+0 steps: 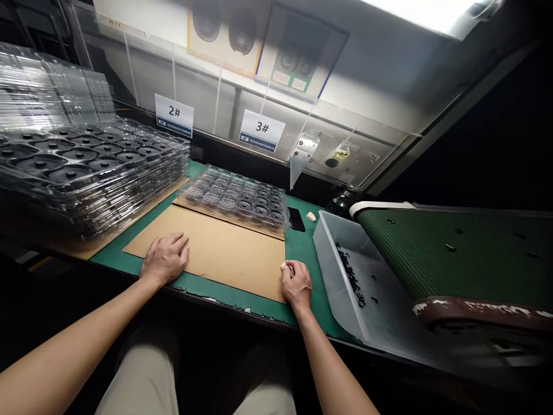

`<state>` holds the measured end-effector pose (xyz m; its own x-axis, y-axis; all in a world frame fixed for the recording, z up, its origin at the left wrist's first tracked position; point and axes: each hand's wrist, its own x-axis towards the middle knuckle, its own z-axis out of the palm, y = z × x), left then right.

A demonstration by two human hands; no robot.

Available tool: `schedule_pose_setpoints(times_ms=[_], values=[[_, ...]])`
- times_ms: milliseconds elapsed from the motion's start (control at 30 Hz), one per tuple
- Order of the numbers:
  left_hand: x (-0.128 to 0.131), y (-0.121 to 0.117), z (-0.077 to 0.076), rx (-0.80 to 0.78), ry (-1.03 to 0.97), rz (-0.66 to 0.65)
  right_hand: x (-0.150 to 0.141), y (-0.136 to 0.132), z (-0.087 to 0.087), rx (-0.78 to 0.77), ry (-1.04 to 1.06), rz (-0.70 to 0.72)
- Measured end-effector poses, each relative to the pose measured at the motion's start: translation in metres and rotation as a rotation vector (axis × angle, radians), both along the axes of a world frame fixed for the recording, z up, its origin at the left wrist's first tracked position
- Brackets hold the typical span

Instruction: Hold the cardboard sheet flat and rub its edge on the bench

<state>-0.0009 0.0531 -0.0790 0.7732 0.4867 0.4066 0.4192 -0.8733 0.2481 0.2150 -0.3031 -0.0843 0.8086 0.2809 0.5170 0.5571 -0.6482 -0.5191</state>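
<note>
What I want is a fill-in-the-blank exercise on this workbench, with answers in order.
A tall stack of clear plastic trays stands to the ____ of the flat brown cardboard sheet. The bare right hand is at that sheet's ____ edge. The broad conveyor belt is coloured ____. The white rectangular sign beside the 2# one reads ____.
Missing words: left; right; green; 3#.
</note>
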Motion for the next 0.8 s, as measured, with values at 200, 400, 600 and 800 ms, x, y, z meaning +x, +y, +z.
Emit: schedule_pose_setpoints(times_ms=[200, 400, 600, 800], values=[[0.0001, 0.0000, -0.0011, -0.006, -0.015, -0.003, 0.0003, -0.0002, 0.0001, 0.003, 0.002, 0.003], [-0.0003, -0.0001, -0.0003, -0.005, -0.014, -0.002, 0.0002, -0.0001, 0.0001, 0.005, 0.002, 0.001], [-0.0002, -0.0009, 0.0009, -0.008, -0.006, 0.006, -0.0002, 0.0001, -0.0006, 0.007, 0.010, -0.001], [-0.0006, -0.0009, 0.0016, -0.013, -0.001, 0.002, -0.0002, 0.0000, 0.0001, 0.006, 0.011, -0.001]])
